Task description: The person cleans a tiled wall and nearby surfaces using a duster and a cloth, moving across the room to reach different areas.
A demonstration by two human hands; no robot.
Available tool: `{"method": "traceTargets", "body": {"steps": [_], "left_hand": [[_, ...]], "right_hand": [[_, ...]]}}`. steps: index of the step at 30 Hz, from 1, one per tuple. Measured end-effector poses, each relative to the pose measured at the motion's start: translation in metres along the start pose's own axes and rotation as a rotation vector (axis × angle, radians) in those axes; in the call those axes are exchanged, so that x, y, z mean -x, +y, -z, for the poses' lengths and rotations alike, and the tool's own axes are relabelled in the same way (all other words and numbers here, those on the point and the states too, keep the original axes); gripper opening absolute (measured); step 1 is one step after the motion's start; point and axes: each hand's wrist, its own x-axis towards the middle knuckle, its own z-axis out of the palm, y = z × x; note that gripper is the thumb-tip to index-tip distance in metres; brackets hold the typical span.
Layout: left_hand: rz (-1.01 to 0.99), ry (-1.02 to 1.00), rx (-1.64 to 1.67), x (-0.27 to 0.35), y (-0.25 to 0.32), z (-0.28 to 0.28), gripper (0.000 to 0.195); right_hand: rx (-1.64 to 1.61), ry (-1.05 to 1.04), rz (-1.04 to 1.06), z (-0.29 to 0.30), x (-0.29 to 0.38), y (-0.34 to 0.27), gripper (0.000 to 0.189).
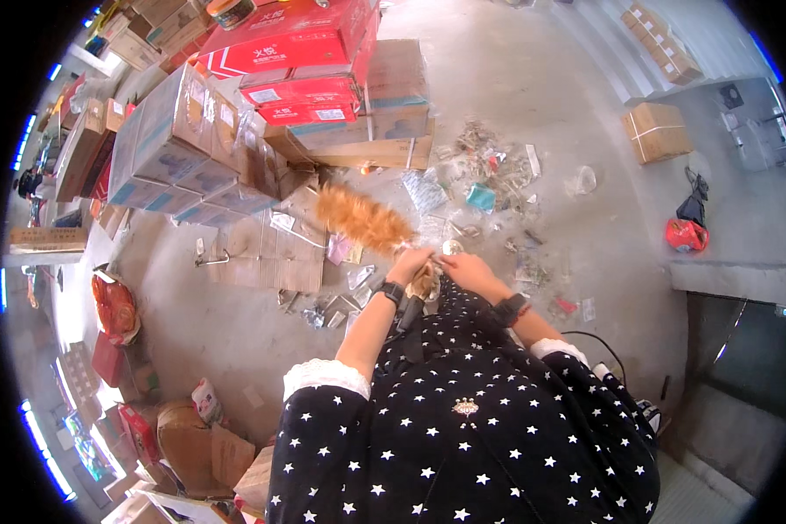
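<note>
An orange-brown fluffy duster (365, 219) points up and to the left, away from my body, above the littered floor. At its lower right end, my left hand (414, 262) is closed around the handle. Close beside it, my right hand (462, 267) has its fingers together at a thin part near the handle's end; whether it grips the same handle is too small to tell. Beneath the hands lies a brownish thing that I cannot make out. Both wrists carry dark bands, and a black star-patterned garment (465, 393) covers my front.
Stacked cartons (190, 144) and red boxes (301, 39) stand ahead to the left. Flattened cardboard (268, 255) lies on the floor, with a pile of litter (491, 157) ahead. At the right are a carton (656, 133), a red bag (686, 234) and steps (602, 52).
</note>
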Motion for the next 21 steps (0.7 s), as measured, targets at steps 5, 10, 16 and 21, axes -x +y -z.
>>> {"method": "traceTargets", "body": {"steps": [5,10,16,21], "left_hand": [[-0.245,0.017,-0.245,-0.006,0.042,-0.018,0.032],[-0.251,0.251,-0.17,-0.003,0.075,-0.058,0.044],[-0.173,0.298,-0.14,0.023,0.063,-0.066,0.047],[-0.254,0.235,-0.167,0.046,0.078,-0.093,0.05]], "right_hand": [[-0.008,0.21,-0.092,0.032,0.026,-0.014,0.027],[-0.131,0.297,-0.114,0.073,0.034,-0.022,0.029],[-0.111,0.332,-0.069,0.066,0.054,-0.036,0.03],[-0.278,0.268,-0.213,0.104,0.08,-0.04,0.031]]}}
